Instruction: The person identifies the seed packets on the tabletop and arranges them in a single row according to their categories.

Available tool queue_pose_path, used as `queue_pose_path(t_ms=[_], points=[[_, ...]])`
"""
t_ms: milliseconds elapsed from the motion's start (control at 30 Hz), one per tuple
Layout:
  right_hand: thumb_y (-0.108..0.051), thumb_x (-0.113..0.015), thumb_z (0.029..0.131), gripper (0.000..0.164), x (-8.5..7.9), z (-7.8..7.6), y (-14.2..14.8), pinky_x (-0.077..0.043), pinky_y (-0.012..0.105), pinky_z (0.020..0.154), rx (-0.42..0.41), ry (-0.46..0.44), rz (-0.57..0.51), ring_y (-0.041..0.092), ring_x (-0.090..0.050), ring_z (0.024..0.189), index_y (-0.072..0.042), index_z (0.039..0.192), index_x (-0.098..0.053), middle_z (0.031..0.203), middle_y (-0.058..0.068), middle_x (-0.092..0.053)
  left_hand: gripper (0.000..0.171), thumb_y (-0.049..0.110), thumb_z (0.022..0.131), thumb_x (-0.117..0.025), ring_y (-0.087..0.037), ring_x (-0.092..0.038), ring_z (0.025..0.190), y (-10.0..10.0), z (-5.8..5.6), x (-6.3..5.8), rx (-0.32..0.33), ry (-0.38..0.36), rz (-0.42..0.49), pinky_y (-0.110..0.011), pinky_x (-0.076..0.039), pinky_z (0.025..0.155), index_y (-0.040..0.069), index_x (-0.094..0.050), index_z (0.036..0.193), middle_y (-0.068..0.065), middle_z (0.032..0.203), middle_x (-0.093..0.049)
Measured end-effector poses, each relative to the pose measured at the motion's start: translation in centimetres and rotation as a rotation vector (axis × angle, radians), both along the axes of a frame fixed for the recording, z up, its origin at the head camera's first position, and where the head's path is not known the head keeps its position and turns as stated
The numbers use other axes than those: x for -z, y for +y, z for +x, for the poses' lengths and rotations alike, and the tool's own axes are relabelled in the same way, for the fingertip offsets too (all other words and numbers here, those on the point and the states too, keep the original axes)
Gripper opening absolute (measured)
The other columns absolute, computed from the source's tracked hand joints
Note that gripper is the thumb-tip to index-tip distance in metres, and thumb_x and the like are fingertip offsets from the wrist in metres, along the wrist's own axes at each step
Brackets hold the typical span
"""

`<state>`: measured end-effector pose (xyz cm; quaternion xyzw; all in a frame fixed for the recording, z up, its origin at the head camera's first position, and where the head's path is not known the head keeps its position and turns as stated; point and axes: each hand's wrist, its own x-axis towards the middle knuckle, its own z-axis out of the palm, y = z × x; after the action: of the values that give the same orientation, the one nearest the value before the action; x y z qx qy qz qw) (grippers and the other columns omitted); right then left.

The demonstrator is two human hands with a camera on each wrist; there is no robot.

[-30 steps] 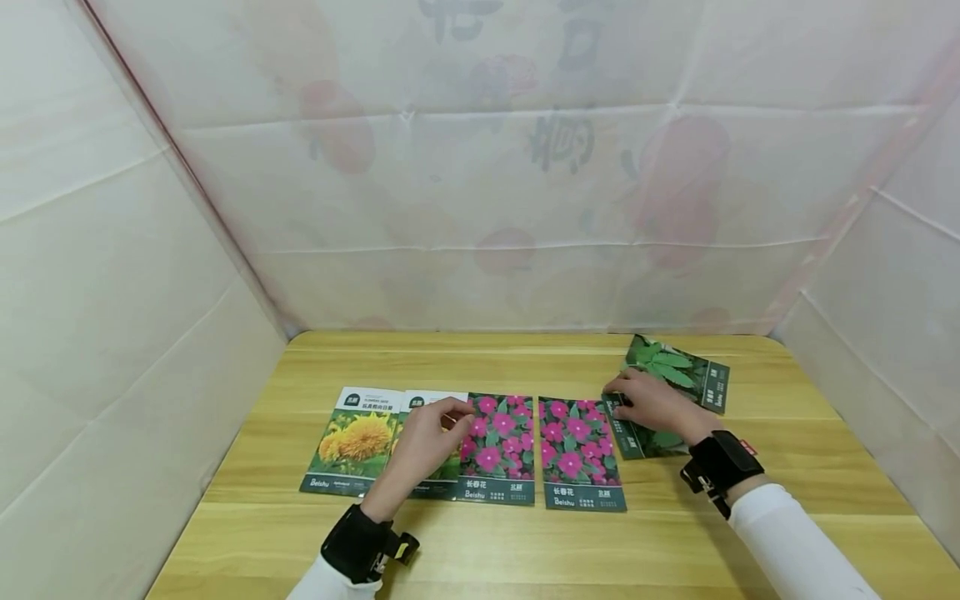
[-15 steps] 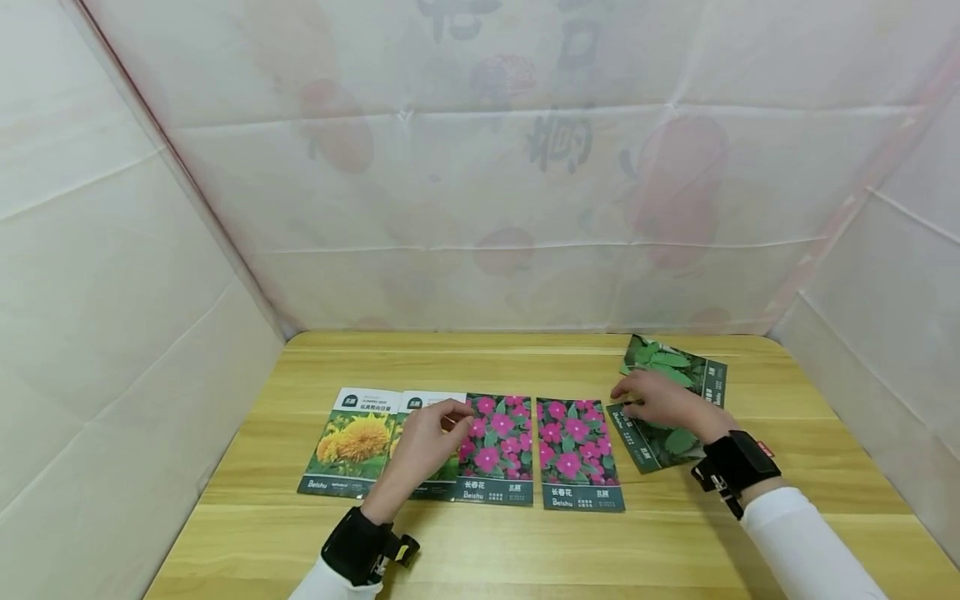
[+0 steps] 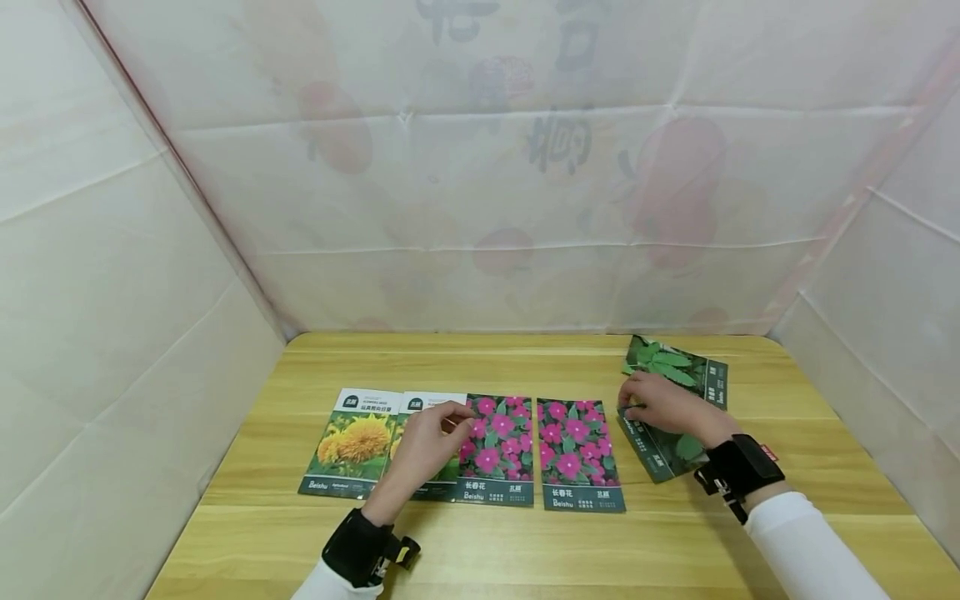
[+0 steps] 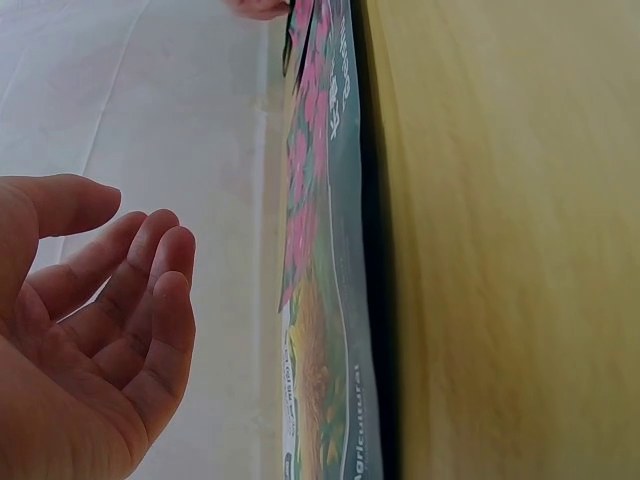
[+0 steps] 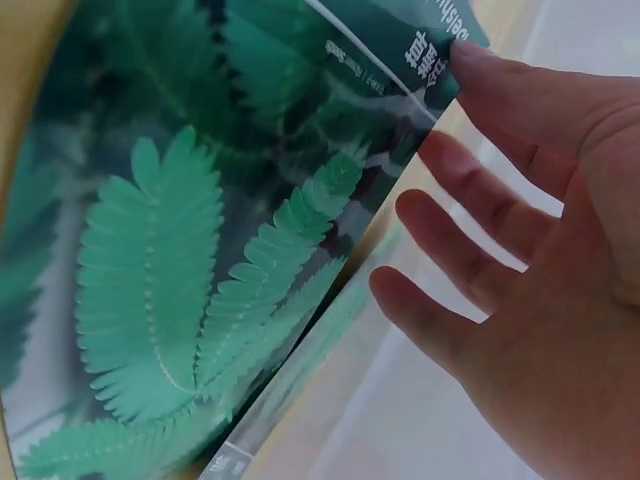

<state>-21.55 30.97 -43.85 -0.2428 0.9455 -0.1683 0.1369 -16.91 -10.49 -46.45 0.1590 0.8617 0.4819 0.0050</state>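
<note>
Thumb and fingertip of the right hand (image 3: 667, 406) pinch a corner of the near green-leaf seed packet (image 3: 651, 450); whether that corner is raised cannot be told. Compared with a second ago, the packet has turned and slid rightward and toward the person, opening a gap from the right periwinkle packet (image 3: 577, 450). That seems to free it from its neighbour but leaves it slanted, so it probably still needs squaring to the row. Just beyond it lies the far green-leaf seed packet (image 3: 670, 362), also askew; the right hand hides where the two meet.

On the other side, the left periwinkle packet (image 3: 498, 450), right sunflower packet (image 3: 441, 482) and left sunflower packet (image 3: 351, 442) keep their places on the wooden table (image 3: 525, 550). Above them the left hand (image 3: 429, 442) hangs unmoved, fingers loosely bent, holding nothing.
</note>
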Motion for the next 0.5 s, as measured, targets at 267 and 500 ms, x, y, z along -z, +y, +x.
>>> queue_pose_path(t_ms=[267,500], points=[[-0.012,-0.061,0.106,0.013,-1.7,-0.3,1.6,-0.053,0.045,0.090,0.098,-0.015,-0.101,0.026,-0.063,0.104,-0.010,0.118,-0.066,0.117,0.006,-0.064,0.019,0.015,0.105,-0.062,-0.018,-0.067,0.092,0.0,0.1,0.2,-0.003,0.032,0.007,-0.032,-0.058,0.076,0.008,-0.074,0.118,0.000,0.100,-0.071],[-0.017,-0.060,0.107,0.014,-3.4,0.0,2.7,-0.056,0.042,0.088,0.133,0.024,-0.195,0.023,-0.066,0.102,-0.010,0.117,-0.066,0.111,0.002,-0.067,0.021,0.017,0.106,-0.061,-0.018,-0.067,0.090,-0.2,0.1,0.4,0.012,0.044,0.020,-0.030,-0.058,0.076,0.007,-0.074,0.119,-0.001,0.100,-0.071]])
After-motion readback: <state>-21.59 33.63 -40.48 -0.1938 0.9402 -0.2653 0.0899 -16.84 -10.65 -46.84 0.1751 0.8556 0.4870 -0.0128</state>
